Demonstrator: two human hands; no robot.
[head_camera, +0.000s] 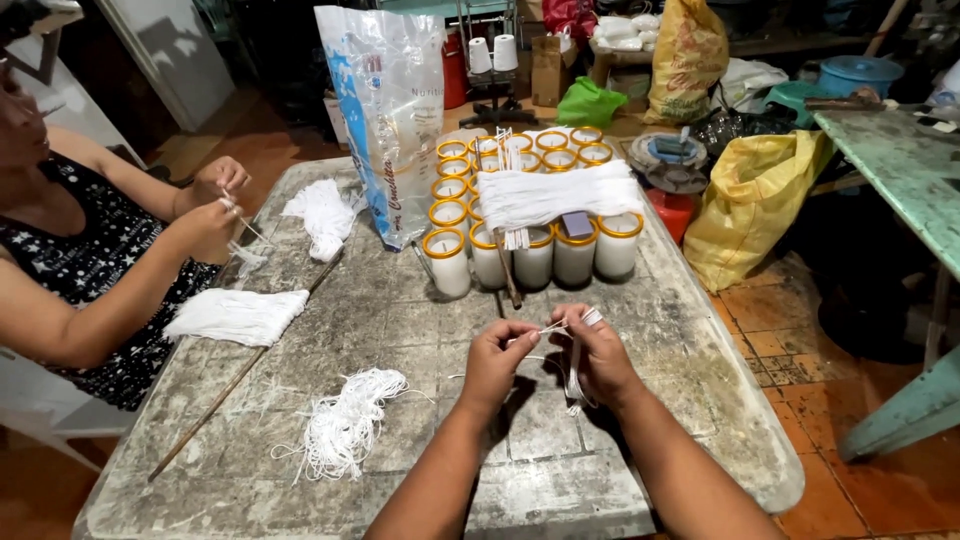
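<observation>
At a worn stone tabletop (420, 330), the left hand (497, 358) and right hand (600, 352) each pinch one end of a short white wick (552, 327), held taut between them just above the surface; more strands loop around the right hand's fingers and hang below it. By the look of it, the work is well under way but far from finished: a loose heap of cut wicks (345, 420) lies near the left forearm, while a thick uncut bundle (558, 195) rests across rows of yellow-rimmed glass candles (535, 215) at the far side. Across the corner, a second person's hands (215, 205) work a strand of their own, with two more white piles (238, 313) and a long thin stick (245, 370) beside them. A tall plastic bag (390, 110) stands near the candles. Beyond lie an orange tiled floor (790, 310), yellow sacks (755, 200) and a green painted table (905, 165).
</observation>
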